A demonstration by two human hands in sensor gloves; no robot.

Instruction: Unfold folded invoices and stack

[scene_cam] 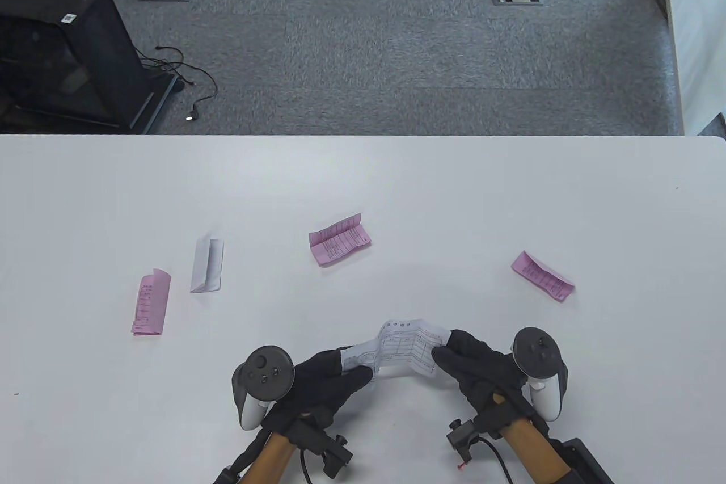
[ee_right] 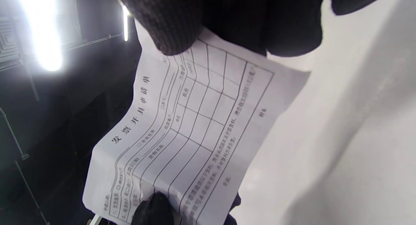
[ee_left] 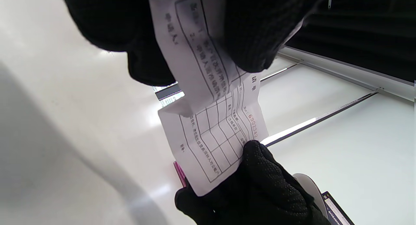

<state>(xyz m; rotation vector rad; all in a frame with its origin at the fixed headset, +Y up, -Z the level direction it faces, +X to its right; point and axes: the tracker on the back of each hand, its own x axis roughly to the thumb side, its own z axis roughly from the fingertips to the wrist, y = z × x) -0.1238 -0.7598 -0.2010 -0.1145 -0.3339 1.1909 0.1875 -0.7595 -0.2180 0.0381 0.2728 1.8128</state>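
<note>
while hands [scene_cam: 397, 373] stretch one white invoice [scene_cam: 397, 350], four folded invoices [scene_cam: 339, 239] wait.

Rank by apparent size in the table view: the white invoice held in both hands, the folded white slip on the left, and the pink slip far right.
1. White invoice, largest though partly hidden by the fingers.
2-3. Folded white slip and far-right pink slip look alike; no firm ranking.

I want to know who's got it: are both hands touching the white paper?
Touching. In the table view, the left hand pinches one end of the white paper and the right hand pinches the other.
</note>
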